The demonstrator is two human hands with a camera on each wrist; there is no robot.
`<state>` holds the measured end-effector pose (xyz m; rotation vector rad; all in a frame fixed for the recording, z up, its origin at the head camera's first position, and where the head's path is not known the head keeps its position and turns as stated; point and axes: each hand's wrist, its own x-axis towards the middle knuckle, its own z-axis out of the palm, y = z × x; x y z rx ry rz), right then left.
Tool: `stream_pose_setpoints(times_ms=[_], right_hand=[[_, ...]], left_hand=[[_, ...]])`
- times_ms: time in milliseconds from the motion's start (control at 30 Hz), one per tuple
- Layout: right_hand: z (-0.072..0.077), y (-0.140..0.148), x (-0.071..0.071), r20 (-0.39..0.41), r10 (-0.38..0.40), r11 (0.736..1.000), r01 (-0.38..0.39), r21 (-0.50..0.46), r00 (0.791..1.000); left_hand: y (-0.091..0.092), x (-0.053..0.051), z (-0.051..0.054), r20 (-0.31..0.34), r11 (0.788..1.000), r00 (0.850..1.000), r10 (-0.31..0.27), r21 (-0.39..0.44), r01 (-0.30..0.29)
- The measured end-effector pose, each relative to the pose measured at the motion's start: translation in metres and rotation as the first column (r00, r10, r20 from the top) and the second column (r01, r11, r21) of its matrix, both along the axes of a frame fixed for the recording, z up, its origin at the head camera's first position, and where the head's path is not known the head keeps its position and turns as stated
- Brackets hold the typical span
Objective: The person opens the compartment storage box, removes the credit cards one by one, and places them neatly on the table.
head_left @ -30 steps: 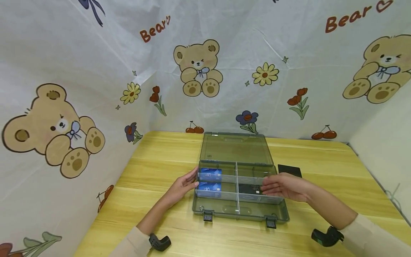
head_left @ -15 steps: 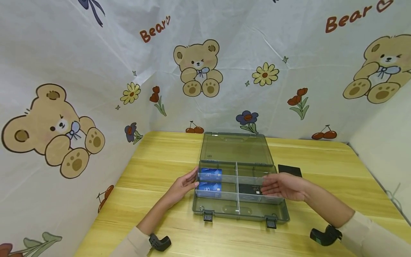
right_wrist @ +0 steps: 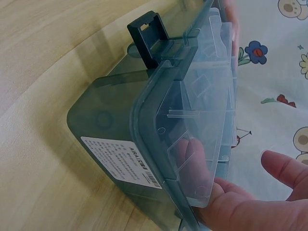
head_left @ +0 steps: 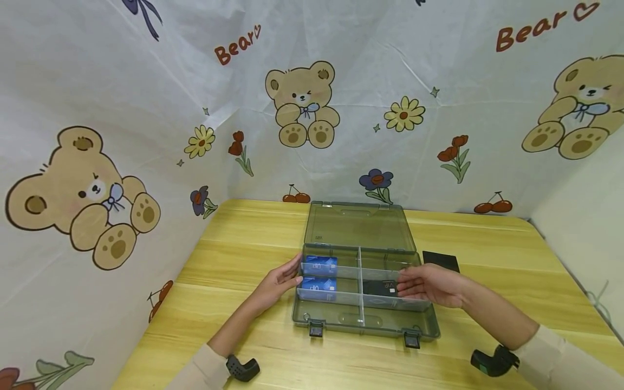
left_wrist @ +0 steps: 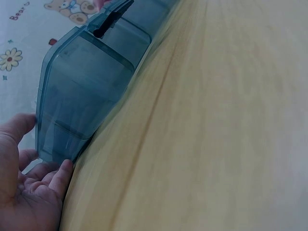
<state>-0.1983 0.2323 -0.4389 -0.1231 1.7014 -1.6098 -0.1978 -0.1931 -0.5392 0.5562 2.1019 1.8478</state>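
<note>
On the table stands a translucent grey-green compartment box [head_left: 327,313] with its lid [head_left: 358,225] laid back. My left hand [head_left: 277,286] rests against the box's left side, thumb and fingertips touching its wall. Inside the right middle compartment lies a black VIP card [head_left: 377,287]. My right hand [head_left: 436,284] reaches into that compartment, its fingertips at the card's right end. In the right wrist view, the fingers [right_wrist: 195,166] show through a clear divider [right_wrist: 207,110], with the thumb held apart. Two blue VIP cards, one behind [head_left: 319,264] and one in front [head_left: 318,286], sit in the left compartments.
Behind my right hand, a flat black item [head_left: 441,261] lies on the wooden table [head_left: 244,233]. Two black latches, left [head_left: 316,328] and right [head_left: 411,339], hang from the box's front. A bear-print sheet [head_left: 361,151] rises behind the table.
My right hand and its fingers have shifted very slightly at the black VIP card. My left hand and the box keep their places.
</note>
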Motion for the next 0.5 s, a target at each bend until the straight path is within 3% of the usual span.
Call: stream_pose_setpoints(times_ms=[500], right_hand=[[0.0008,-0.0065,-0.0009,-0.110,0.004,0.999,0.000,0.043,0.994]], left_hand=[[-0.0012,0.0000,-0.0016,-0.015,1.000,1.000,0.004,0.001,-0.004]])
